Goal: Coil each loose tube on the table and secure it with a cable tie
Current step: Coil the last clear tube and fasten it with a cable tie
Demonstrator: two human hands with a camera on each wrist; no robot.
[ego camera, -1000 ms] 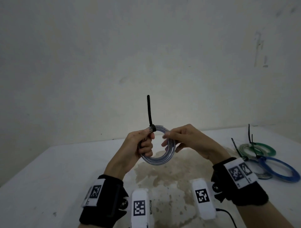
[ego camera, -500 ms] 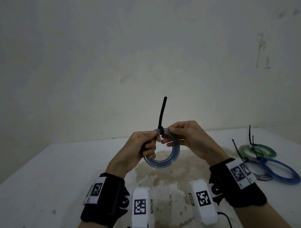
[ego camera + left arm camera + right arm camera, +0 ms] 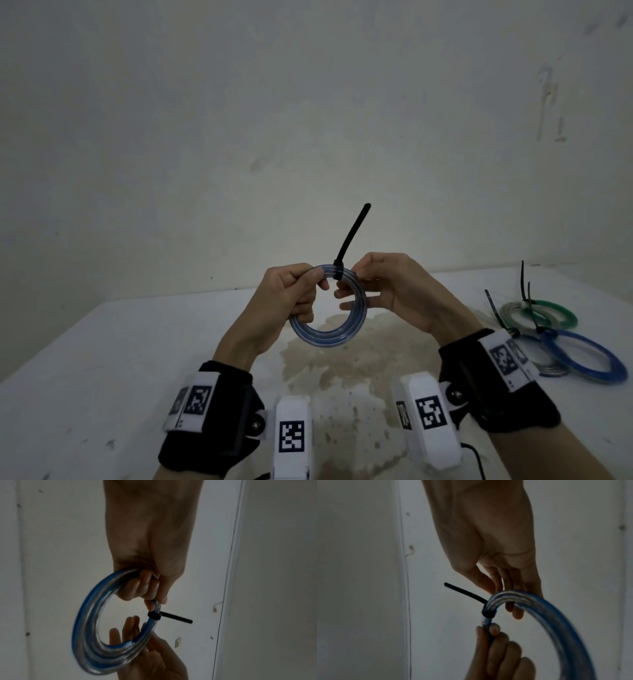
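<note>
I hold a coiled clear tube with a blue stripe (image 3: 329, 334) upright in the air above the white table (image 3: 102, 359). A black cable tie (image 3: 350, 240) is cinched round the top of the coil, and its tail sticks up, leaning right. My left hand (image 3: 308, 284) grips the coil's left side with curled fingers, just beside the tie. My right hand (image 3: 373, 284) pinches the coil on the tie's other side between thumb and fingers. The wrist views show the same coil (image 3: 89, 615) (image 3: 556, 622), tie (image 3: 154, 615) (image 3: 488, 612), left hand (image 3: 149, 588) and right hand (image 3: 501, 588).
Three tied coils lie at the table's right: a green one (image 3: 548, 308), a blue one (image 3: 582, 356) and a clear one (image 3: 551, 370), with black tie tails pointing up. A brown stain (image 3: 342, 370) marks the table under my hands. A bare wall stands behind.
The coil has turned in my hands: the tie has shifted from beside my left thumb to the top middle, and its tail now leans right instead of left. Both hands rose slightly.
</note>
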